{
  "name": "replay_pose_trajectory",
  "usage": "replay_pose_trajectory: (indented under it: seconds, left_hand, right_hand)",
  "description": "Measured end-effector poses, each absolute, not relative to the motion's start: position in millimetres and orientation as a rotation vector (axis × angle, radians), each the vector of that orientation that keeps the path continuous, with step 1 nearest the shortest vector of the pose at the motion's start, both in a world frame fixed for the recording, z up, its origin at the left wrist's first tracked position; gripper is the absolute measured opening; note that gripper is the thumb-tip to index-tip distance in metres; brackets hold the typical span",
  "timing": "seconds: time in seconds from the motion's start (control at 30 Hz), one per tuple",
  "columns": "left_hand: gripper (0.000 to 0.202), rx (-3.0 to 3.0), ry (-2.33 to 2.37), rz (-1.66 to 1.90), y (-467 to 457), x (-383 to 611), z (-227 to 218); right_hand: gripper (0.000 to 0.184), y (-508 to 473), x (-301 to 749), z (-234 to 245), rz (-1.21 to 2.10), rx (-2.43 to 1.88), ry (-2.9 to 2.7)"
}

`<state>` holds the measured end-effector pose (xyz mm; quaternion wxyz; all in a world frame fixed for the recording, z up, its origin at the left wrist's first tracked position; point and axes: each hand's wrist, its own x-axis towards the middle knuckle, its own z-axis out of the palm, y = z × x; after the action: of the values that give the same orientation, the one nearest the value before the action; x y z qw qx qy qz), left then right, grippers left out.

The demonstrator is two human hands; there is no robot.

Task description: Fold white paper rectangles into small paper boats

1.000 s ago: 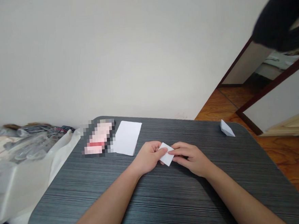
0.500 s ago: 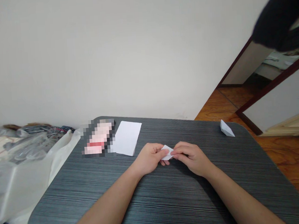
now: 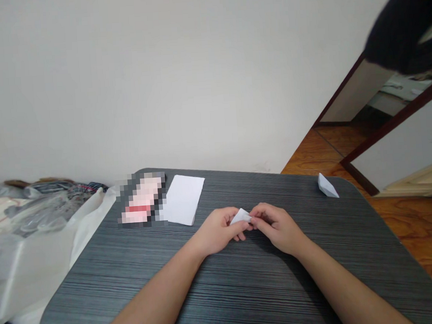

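The left hand (image 3: 217, 231) and right hand (image 3: 278, 228) meet near the middle of the counter (image 3: 247, 298), closed narrowly on a small folded piece of white paper (image 3: 241, 216). The fingertips of both pinch it from either side — only its upper corner shows above them, the rest hidden. Both forearms run back toward the bottom of the view.

At 10 o'clock from the hands, a flat white paper sheet (image 3: 183, 200) lies on the dark striped surface, just beside a pink-and-red object (image 3: 142, 199) pixelated past recognition. At 2 o'clock, a folded white paper shape (image 3: 326, 186) sits near the counter's far corner, well apart from the hands.

Off the edge at 9 o'clock lie plastic bags (image 3: 34, 214) and a white plastic sheet (image 3: 34, 268). Beyond the counter at 2 o'clock are a wooden floor (image 3: 420, 226) and a dark door frame (image 3: 394, 125), with a blurred dark cloth (image 3: 399, 26) hanging across the view.
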<state>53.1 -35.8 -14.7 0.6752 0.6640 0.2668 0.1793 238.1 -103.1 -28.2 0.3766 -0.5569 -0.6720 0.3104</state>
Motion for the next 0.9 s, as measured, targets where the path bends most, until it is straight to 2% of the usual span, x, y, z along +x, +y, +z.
replay_pose_trajectory:
  seconds: [0.23, 0.33, 0.5, 0.9]
  left_hand:
    - [0.029, 1.483, 0.625, 0.406, -35.7, 52.6, -16.1]
    - [0.030, 1.472, 0.630, 0.416, -36.1, 52.7, -16.8]
    - [0.030, 1.475, 0.645, 0.429, -35.9, 52.8, -19.6]
    - [0.029, 1.488, 0.663, 0.433, -35.9, 53.3, -19.0]
  right_hand:
    - [0.019, -102.4, 236.7, -33.6, 0.834, -1.423, -1.660]
    - [0.015, -101.7, 237.7, -30.5, 0.819, -1.498, -1.724]
    - [0.030, -102.2, 237.2, -25.4, 0.824, -1.564, -1.804]
    - [0.028, -102.0, 235.0, -25.1, 0.918, -1.515, -1.758]
